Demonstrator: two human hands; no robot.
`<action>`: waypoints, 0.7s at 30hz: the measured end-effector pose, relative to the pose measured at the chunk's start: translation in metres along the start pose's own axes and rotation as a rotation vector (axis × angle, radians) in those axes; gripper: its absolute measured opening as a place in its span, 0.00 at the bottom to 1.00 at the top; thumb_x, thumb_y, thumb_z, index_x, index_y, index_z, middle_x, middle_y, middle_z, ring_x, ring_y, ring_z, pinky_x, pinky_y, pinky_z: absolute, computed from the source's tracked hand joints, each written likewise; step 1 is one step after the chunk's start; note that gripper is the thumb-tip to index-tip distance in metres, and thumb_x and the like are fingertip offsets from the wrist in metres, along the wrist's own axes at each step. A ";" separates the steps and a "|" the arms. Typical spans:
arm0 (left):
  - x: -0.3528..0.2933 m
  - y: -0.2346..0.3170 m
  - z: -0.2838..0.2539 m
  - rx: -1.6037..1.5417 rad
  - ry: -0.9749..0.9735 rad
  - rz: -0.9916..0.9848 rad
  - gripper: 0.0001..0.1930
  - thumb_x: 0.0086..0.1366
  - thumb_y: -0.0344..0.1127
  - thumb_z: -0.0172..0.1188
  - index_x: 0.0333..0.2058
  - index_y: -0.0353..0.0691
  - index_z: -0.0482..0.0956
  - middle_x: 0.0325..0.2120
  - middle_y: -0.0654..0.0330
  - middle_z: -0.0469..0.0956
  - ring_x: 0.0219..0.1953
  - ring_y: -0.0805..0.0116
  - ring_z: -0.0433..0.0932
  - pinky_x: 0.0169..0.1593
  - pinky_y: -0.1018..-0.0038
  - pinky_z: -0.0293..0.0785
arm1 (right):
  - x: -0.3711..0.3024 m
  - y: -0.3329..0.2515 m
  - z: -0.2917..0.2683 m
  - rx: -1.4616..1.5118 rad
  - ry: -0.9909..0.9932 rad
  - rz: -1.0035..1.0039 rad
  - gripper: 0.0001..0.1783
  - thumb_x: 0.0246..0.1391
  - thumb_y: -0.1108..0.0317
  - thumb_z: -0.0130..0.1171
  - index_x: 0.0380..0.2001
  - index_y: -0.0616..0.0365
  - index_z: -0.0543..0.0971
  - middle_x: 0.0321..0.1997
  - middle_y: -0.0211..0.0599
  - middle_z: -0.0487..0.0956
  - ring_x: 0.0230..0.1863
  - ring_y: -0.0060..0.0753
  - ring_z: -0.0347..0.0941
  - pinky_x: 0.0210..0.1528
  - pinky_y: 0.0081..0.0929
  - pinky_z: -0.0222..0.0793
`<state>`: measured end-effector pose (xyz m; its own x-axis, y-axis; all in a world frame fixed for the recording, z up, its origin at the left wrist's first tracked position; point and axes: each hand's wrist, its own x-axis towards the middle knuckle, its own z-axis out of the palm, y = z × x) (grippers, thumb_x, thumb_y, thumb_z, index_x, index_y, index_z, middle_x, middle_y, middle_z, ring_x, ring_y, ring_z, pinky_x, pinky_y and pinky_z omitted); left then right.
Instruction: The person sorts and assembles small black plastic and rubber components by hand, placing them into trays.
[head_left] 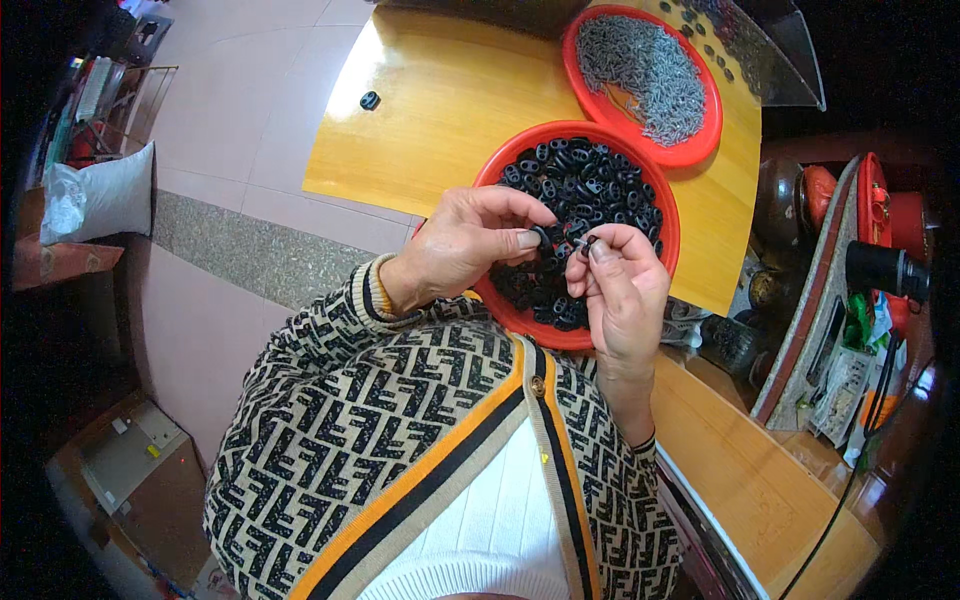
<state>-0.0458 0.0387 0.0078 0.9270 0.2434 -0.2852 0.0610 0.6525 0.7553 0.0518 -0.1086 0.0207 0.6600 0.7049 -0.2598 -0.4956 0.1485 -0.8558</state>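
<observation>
My left hand (462, 238) pinches a black oval piece (543, 241) with holes, like a cord lock part, between thumb and forefinger. Close beside it, my right hand (622, 285) is closed on a small part (588, 243) with a thin pale tip; the fingertips hide most of it. Both hands hover over a red basin (672, 230) heaped with black two-holed oval pieces (600, 185). A gap separates the two held parts.
Behind stands a second red basin (712, 135) of small grey metal pieces (645, 70), possibly springs. One black piece (370, 100) lies alone on the yellow tabletop (430, 130). Several dark pieces are at the far right corner. A white sack (110, 192) stands on the left.
</observation>
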 end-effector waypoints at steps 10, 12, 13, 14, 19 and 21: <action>0.000 -0.009 -0.008 -0.159 -0.091 0.070 0.10 0.52 0.20 0.56 0.35 0.32 0.70 0.32 0.59 0.72 0.32 0.70 0.75 0.37 0.77 0.72 | -0.004 -0.002 0.012 -0.303 0.045 -0.051 0.05 0.51 0.76 0.49 0.33 0.65 0.70 0.25 0.31 0.72 0.23 0.16 0.68 0.23 0.12 0.65; 0.000 -0.008 -0.007 -0.154 -0.077 0.082 0.11 0.51 0.19 0.56 0.35 0.32 0.70 0.33 0.59 0.72 0.32 0.70 0.75 0.38 0.76 0.73 | -0.005 -0.004 0.016 -0.330 0.062 -0.050 0.05 0.51 0.76 0.49 0.33 0.65 0.70 0.25 0.31 0.72 0.23 0.15 0.68 0.23 0.11 0.65; 0.000 -0.008 -0.006 -0.156 -0.077 0.082 0.11 0.51 0.19 0.56 0.35 0.32 0.70 0.33 0.59 0.72 0.32 0.70 0.75 0.38 0.76 0.73 | -0.006 -0.005 0.018 -0.357 0.079 -0.051 0.05 0.51 0.77 0.49 0.33 0.65 0.70 0.25 0.30 0.72 0.23 0.14 0.68 0.22 0.11 0.65; -0.001 -0.008 -0.005 -0.144 -0.063 0.095 0.11 0.51 0.18 0.56 0.35 0.32 0.71 0.29 0.60 0.72 0.30 0.72 0.75 0.37 0.78 0.73 | -0.006 -0.005 0.020 -0.358 0.078 -0.050 0.05 0.51 0.77 0.49 0.33 0.65 0.70 0.25 0.30 0.72 0.23 0.14 0.68 0.22 0.11 0.65; 0.000 -0.008 -0.006 -0.129 -0.065 0.109 0.11 0.50 0.18 0.56 0.35 0.32 0.71 0.26 0.62 0.73 0.28 0.76 0.74 0.35 0.81 0.72 | -0.005 -0.005 0.025 -0.368 0.094 -0.056 0.06 0.49 0.79 0.49 0.33 0.65 0.69 0.25 0.27 0.71 0.23 0.12 0.67 0.22 0.09 0.63; 0.000 -0.009 -0.005 -0.111 -0.058 0.129 0.11 0.49 0.17 0.56 0.34 0.32 0.72 0.25 0.64 0.72 0.28 0.79 0.71 0.34 0.83 0.71 | -0.006 -0.004 0.025 -0.372 0.090 -0.058 0.06 0.49 0.79 0.49 0.33 0.65 0.69 0.25 0.27 0.71 0.23 0.12 0.66 0.22 0.09 0.62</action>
<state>-0.0487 0.0366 -0.0021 0.9445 0.2904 -0.1536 -0.0979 0.6950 0.7123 0.0361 -0.0961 0.0364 0.7361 0.6363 -0.2309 -0.2283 -0.0877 -0.9696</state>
